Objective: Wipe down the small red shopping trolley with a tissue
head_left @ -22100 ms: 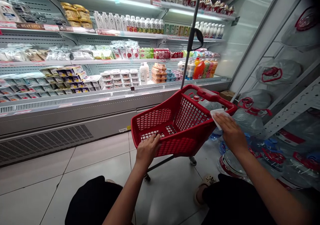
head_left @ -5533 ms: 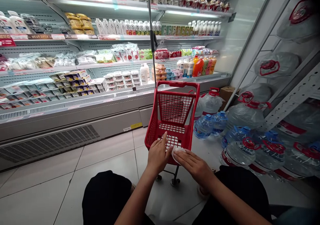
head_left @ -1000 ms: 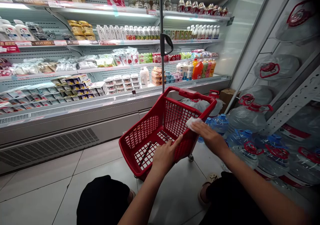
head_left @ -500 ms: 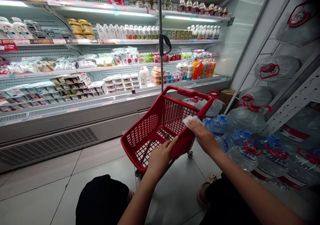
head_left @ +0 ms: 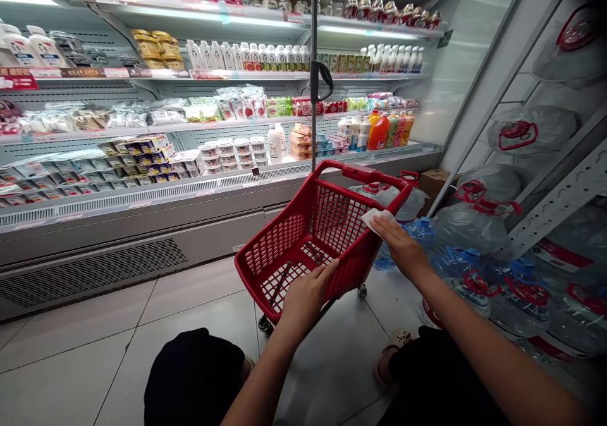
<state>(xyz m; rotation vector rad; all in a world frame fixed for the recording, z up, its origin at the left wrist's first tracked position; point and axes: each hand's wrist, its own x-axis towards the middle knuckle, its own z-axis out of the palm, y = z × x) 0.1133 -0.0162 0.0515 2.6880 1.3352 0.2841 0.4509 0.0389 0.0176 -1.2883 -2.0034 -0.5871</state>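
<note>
A small red plastic shopping cart [head_left: 284, 230] stands on the floor in front of me, its basket walls full of openings. My left hand [head_left: 306, 293] grips the basket's near side rim, with the fingers lying over the edge; its thumb is hidden. Under the fingers of my right hand [head_left: 401, 243] is a folded white tissue [head_left: 374, 216], pressed against the upper side rim close to the cart's handle [head_left: 363, 173]. A dark strip [head_left: 282, 284] runs along the basket floor.
A refrigerated display [head_left: 227, 186] with dairy bottles and cups runs behind the cart. On the right, large water jugs [head_left: 469, 224] fill a rack and stand on the floor. A dark vertical pole [head_left: 313, 116] rises behind the cart. My knees flank the cart's near end.
My right hand has slid the tissue a little to the right and up along the rim. The left hand stays on the near rim. The view has shifted slightly.
</note>
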